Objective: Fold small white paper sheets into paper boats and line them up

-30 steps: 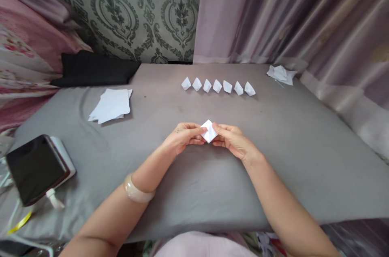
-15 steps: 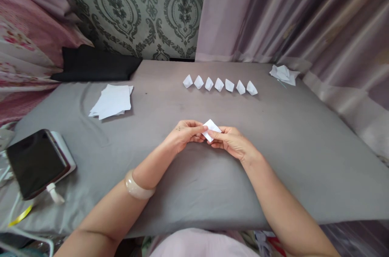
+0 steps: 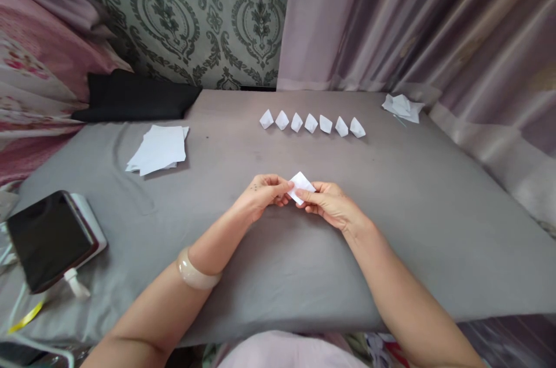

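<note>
Between my hands, above the grey-covered table point(image 3: 243, 275), is a small white square of folded paper point(image 3: 303, 182) turned like a diamond. My left hand point(image 3: 268, 191) pinches its left corner between thumb and fingers. On its lower right side, my right hand point(image 3: 327, 201) grips it with the thumb laid across the front. The fingers behind the paper are partly hidden. Farther back, several small folded white paper pieces point(image 3: 311, 123) stand in a row.
A stack of white paper sheets point(image 3: 158, 149) lies at the left, with a black cloth point(image 3: 139, 95) behind it. More white paper point(image 3: 402, 106) rests at the back right. A dark-screened tablet point(image 3: 51, 240) with a cable plug point(image 3: 76, 283) occupies the left front.
My left fingers have shifted slightly toward the left corner of the folded paper. The view has tilted a little; both hands keep hold of the paper.
</note>
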Demonstrator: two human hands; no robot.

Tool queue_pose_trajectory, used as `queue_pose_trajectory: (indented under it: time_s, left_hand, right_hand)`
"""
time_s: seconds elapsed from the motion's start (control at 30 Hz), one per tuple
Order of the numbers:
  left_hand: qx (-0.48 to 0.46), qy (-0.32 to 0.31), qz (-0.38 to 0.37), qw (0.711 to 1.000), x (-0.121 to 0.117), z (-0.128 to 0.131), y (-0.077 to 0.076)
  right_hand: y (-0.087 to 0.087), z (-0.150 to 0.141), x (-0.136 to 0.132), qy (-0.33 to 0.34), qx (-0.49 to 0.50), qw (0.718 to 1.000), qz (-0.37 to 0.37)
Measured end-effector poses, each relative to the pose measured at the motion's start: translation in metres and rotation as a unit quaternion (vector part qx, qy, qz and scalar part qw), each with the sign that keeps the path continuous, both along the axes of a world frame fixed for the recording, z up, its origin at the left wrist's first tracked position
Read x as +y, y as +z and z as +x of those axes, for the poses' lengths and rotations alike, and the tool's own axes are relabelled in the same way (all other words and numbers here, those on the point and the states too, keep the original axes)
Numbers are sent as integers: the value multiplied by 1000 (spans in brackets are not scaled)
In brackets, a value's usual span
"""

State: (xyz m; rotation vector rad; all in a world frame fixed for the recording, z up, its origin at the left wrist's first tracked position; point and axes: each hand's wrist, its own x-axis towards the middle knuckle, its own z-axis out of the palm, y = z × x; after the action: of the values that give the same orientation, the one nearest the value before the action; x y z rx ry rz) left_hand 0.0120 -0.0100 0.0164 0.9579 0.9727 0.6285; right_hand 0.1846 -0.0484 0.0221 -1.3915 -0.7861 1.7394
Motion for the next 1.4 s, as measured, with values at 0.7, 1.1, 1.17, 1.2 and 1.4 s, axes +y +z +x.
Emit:
queue_pose_trajectory:
  time_s: [0.7, 1.1, 1.17, 1.2, 1.4]
  left_hand:
    - [149, 24, 168, 974, 5, 2, -4]
    - [412, 17, 424, 806, 14, -2, -23]
    - [408, 13, 473, 781, 16, -3, -28]
    - [399, 5, 501, 768, 16, -3, -31]
    - [349, -91, 604, 710, 17, -1, -34]
  right_hand:
    - [-7, -3, 5, -63, -46, 996, 37]
    - [-24, -11, 15, -5, -533, 815, 228]
    - [-27, -11, 14, 6, -559, 784, 268]
    - [-28, -12, 13, 19, -564, 772, 292]
    - [-25, -13, 7, 136, -627, 691, 333]
